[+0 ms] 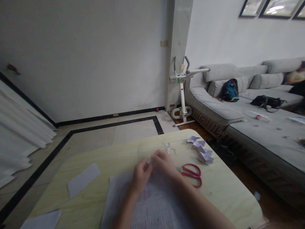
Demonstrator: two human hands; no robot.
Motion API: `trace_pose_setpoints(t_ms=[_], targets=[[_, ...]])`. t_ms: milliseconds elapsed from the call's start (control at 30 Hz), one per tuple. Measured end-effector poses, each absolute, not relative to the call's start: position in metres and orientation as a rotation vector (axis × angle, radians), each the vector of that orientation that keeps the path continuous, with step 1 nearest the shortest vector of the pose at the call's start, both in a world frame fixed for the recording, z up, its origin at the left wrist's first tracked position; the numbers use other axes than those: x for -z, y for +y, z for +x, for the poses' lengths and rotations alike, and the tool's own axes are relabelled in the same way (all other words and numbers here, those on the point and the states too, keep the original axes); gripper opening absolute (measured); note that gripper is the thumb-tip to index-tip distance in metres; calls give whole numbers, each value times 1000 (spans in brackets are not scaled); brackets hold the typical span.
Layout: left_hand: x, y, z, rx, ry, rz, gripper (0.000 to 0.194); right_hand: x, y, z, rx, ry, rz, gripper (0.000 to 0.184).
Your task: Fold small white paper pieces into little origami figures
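My left hand (141, 172) and my right hand (164, 163) meet over the far edge of a large lined sheet (152, 203) on the table. Both are closed, with fingers pinched around a small white piece of paper (149, 161); most of it is hidden and blurred. Right of my right hand lies a pair of scissors (192, 173) with red handles, its blades partly covered by my hand. Just beyond my fingers are thin paper strips (169, 148). Several folded paper pieces (202, 151) sit in a row near the far right corner.
The pale wooden table (228, 187) has rounded corners. On its left lie a white paper sheet (83, 180) and another sheet (44, 220) at the near edge. Beyond stand an exercise machine (182, 95) and a grey sofa (252, 117) with bags; a person (296, 78) sits far right.
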State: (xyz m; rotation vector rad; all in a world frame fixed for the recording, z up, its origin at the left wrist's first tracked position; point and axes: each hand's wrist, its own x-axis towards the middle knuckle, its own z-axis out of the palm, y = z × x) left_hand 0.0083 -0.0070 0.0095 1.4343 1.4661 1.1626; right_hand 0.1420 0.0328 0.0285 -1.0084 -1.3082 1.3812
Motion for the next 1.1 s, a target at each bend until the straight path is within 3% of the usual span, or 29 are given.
trace_pose_setpoints(t_ms=[1100], targets=[[-12, -8, 8, -1279, 1462, 1306, 40, -21, 38, 140, -1342, -1283, -1074, 10]])
